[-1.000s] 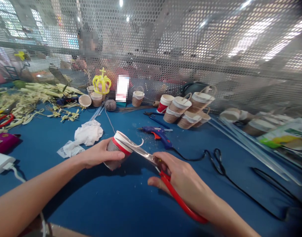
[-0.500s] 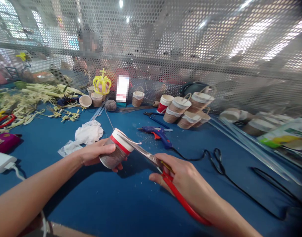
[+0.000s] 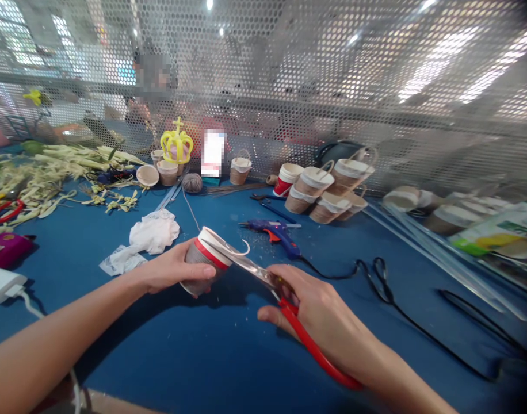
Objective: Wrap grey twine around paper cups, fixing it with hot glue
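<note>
A paper cup [image 3: 202, 265], wound in grey yarn below a red and white band, is tilted in my left hand [image 3: 177, 268]. My thumb lies across its side; the fingers underneath are mostly hidden. Red-handled scissors [image 3: 304, 333] are gripped in my right hand [image 3: 324, 307], their blades at the cup's rim. From the rim a thin curled white strip [image 3: 246, 248] sticks out beside the blades. Grey yarn runs from the cup back to a yarn ball [image 3: 192, 183]. Crumpled white cloth [image 3: 155, 231] lies left of the cup.
A blue glue gun [image 3: 276, 233] lies beyond my right hand, its black cord [image 3: 386, 293] trailing right. Several wrapped cups [image 3: 313, 184] are stacked behind it. Clear sticks [image 3: 445, 259] lie at right, dried husks [image 3: 73, 164] at left. A perforated metal screen [image 3: 263, 69] stands behind the table.
The cup has turned slightly in my left hand, with the thumb shifted right along it. The white strip at the rim sticks out longer and curls higher. The scissors stay at the rim.
</note>
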`<state>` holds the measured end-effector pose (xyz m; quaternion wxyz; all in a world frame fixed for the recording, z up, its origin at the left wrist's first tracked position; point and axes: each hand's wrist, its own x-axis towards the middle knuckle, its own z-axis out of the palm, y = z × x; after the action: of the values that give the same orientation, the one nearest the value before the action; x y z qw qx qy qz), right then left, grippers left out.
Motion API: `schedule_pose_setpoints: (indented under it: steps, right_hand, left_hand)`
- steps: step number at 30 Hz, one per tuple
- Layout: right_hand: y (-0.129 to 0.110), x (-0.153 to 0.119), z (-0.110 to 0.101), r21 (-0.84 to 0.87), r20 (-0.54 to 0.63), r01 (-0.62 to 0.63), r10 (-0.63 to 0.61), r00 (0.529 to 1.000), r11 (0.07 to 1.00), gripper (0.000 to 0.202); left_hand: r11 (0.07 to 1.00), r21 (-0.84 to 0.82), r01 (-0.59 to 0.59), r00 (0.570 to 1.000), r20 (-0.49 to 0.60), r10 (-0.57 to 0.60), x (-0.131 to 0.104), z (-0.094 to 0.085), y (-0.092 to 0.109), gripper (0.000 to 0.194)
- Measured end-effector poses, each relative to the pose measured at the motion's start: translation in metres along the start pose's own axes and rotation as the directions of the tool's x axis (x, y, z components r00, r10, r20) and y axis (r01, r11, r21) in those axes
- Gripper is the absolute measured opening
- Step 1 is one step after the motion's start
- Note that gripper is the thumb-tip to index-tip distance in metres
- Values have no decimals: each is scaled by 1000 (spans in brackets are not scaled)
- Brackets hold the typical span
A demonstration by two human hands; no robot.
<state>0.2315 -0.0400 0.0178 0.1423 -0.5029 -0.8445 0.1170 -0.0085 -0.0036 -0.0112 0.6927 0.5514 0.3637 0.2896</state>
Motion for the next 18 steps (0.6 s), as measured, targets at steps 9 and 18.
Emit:
schedule_pose_setpoints:
  steps: [9, 18]
  right_hand:
    - [-6, -2, -6, -16, -1, -26, 26, 1000, 1000, 23]
    - [-2, 0, -4, 51, 11, 14, -15, 1000, 999, 42]
  left_hand:
    - [999, -20, -48, 999, 4, 48, -1, -6, 4, 60]
    - [973, -230, 15, 994, 113, 11, -1, -10, -1, 58]
